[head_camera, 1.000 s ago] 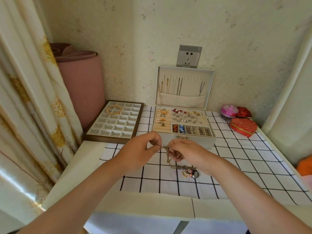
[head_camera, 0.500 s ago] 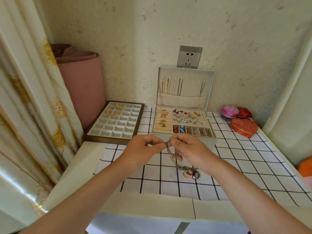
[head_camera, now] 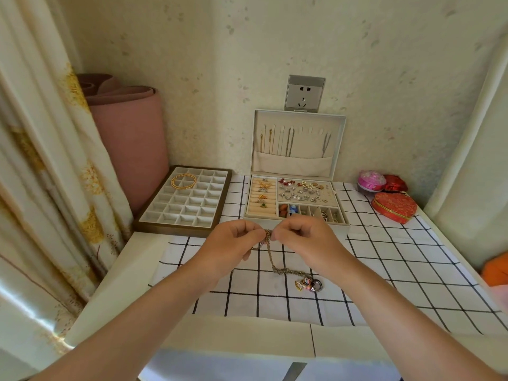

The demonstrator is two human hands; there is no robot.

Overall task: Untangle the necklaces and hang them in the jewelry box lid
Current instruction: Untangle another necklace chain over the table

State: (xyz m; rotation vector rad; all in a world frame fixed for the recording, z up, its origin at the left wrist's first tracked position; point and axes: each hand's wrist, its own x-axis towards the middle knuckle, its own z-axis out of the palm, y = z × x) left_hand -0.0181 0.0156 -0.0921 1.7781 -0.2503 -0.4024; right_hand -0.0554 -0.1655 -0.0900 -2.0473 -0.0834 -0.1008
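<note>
The fingers [head_camera: 255, 235] of the left hand [head_camera: 231, 244] and right hand [head_camera: 308, 242] are pinching the tangled necklaces [head_camera: 270, 255] just in front of the jewelry box [head_camera: 342, 228], the pendants [head_camera: 308, 284] lying on the desk [head_camera: 137, 259]; the box's lid [head_camera: 298, 165] is standing open behind.

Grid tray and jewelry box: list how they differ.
The tray has a brown frame; the box is white. The tray has no lid; the box's lid stands open with chains hanging inside. The tray holds only gold bangles in equal cells; the box's mixed sections are crowded with small jewelry. Both have pale compartments and sit at the table's back.
</note>
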